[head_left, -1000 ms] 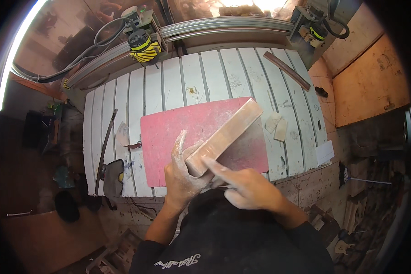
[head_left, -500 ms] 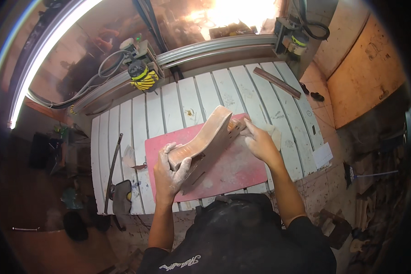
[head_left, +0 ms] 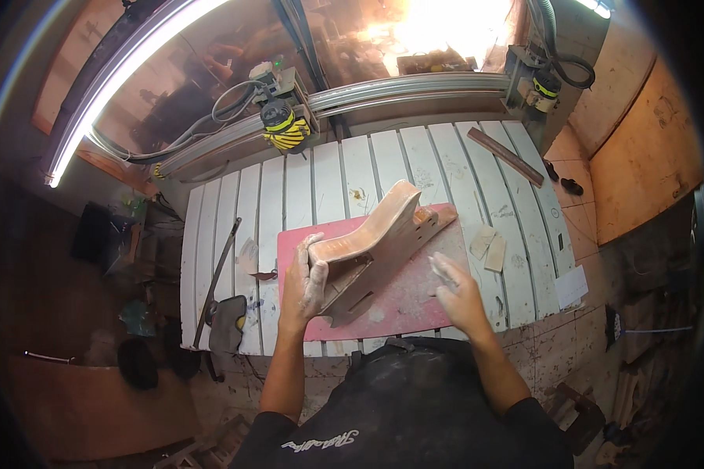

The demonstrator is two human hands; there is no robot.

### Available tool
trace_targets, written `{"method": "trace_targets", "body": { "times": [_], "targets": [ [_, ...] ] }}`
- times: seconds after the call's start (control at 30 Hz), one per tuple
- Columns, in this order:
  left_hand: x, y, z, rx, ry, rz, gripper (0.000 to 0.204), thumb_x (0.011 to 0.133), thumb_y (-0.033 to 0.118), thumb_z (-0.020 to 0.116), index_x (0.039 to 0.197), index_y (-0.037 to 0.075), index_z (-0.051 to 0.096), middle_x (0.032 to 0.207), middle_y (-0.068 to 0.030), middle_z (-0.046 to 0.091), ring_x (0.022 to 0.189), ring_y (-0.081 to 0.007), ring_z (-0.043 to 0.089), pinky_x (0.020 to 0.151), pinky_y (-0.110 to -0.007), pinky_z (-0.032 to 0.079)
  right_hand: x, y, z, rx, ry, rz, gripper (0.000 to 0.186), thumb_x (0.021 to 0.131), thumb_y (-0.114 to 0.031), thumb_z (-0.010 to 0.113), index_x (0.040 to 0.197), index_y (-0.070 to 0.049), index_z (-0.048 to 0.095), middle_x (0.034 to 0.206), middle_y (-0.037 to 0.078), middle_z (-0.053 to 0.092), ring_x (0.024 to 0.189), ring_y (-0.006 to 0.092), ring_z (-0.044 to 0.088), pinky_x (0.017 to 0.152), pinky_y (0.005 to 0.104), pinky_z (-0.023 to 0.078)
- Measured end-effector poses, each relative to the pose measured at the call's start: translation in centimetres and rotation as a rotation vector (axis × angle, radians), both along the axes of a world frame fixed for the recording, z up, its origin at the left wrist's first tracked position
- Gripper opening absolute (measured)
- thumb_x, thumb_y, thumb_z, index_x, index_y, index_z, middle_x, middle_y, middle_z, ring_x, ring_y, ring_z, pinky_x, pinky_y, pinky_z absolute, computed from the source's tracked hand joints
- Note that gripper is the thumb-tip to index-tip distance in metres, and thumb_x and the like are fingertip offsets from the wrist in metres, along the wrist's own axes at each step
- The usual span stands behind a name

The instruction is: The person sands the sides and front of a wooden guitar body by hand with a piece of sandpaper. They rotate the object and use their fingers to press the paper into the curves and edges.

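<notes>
Clock centred on the pink mat, 12 = far side. Wooden body (head_left: 391,254) is over mid-mat (head_left: 407,309), tilted up on its side, length running approx. 8 to 2 o'c; curved pale edge faces up, flat face w/ slots & small holes turned twd the person. Can't tell if its lower edge touches the mat.

L hand (head_left: 303,285) at 8–9 o'c grips the near end: thumb on the near face, fingers wrapped round the far side, body pinched betw. them. R hand (head_left: 457,293) at 3–4 o'c, over mat's R edge, just apart from the body; fingers half-bent, slightly parted, tips pointing approx. 10 o'c. White dust on both hands.

Mat lies on white slatted table (head_left: 524,234). Two beige pcs (head_left: 493,255) at 3 o'c, near R hand; white sheet (head_left: 571,288) further out, same dir. Brown strip (head_left: 505,156) at approx. 2, lying diag. Dark curved bar (head_left: 219,281) at 9, grey item (head_left: 227,324) w/ dark rim at 8, kind unclear. Metal rail (head_left: 414,92) behind table at 12; black motor unit (head_left: 285,129) w/ yellow-striped wrap at 11, 2nd unit (head_left: 544,87) betw. 1 & 2.
</notes>
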State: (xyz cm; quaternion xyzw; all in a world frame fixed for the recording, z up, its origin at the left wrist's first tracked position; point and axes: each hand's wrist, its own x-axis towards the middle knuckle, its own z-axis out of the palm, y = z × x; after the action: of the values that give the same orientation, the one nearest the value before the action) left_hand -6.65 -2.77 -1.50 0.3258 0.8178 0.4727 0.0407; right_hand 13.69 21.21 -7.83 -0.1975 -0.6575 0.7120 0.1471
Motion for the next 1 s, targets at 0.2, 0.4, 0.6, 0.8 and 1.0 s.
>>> {"method": "trace_targets", "body": {
  "times": [0.2, 0.4, 0.6, 0.8, 1.0],
  "targets": [
    [-0.3, -0.1, -1.1, 0.113, -0.061, -0.035, 0.053, 0.114, 0.039, 0.035, 0.14, -0.002, 0.057, 0.128, -0.0243, 0.067, 0.118, -0.0351, 0.067, 0.103, -0.043, 0.049, -4.1, -4.6, 6.0, 0.422, 0.262, 0.23, 0.064, 0.092, 0.007, 0.051, 0.156, 0.007, 0.042, 0.163, 0.024, 0.042, 0.152, 0.0319, 0.041, 0.113, 0.0387, 0.048],
    [0.5, 0.6, -0.3, 0.134, -0.083, -0.018, 0.051, 0.115, 0.037, 0.033, 0.139, -0.001, 0.055, 0.12, -0.0233, 0.071, 0.109, -0.0369, 0.072, 0.093, -0.043, 0.054, -8.6, -11.2, 5.8, 0.692, 0.368, 0.104, 0.068, 0.092, 0.001, 0.05, 0.158, 0.002, 0.037, 0.159, 0.029, 0.042, 0.138, 0.044, 0.053, 0.1, 0.047, 0.057],
    [0.1, 0.3, -1.2, 0.109, 0.089, 0.037, 0.05, 0.115, 0.038, 0.032, 0.138, 0.002, 0.056, 0.115, -0.0275, 0.071, 0.106, -0.0474, 0.071, 0.086, -0.049, 0.055, -9.7, -12.3, 7.4, 0.688, 0.315, 0.12, 0.071, 0.086, 0.004, 0.052, 0.156, 0.002, 0.042, 0.162, 0.029, 0.039, 0.135, 0.04, 0.057, 0.096, 0.0417, 0.059],
    [0.4, 0.8, -0.4, 0.089, -0.016, 0.065, 0.047, 0.114, 0.036, 0.035, 0.138, 0.002, 0.057, 0.111, -0.0283, 0.072, 0.103, -0.0477, 0.072, 0.082, -0.05, 0.056, -10.3, -12.7, 6.5, 0.823, 0.366, 0.001, 0.067, 0.089, -0.001, 0.049, 0.156, -0.004, 0.046, 0.161, 0.021, 0.044, 0.09, 0.0369, 0.074, 0.073, 0.0413, 0.062],
    [0.9, 0.9, -0.5, 0.093, 0.0, 0.074, 0.047, 0.112, 0.037, 0.039, 0.136, 0.001, 0.057, 0.106, -0.0282, 0.073, 0.101, -0.0476, 0.073, 0.08, -0.05, 0.057, -11.0, -11.1, 6.2, 0.793, 0.266, -0.026, 0.069, 0.087, 0.001, 0.05, 0.156, -0.003, 0.045, 0.159, 0.024, 0.045, 0.099, 0.0374, 0.073, 0.076, 0.0441, 0.062]
  ]
}}
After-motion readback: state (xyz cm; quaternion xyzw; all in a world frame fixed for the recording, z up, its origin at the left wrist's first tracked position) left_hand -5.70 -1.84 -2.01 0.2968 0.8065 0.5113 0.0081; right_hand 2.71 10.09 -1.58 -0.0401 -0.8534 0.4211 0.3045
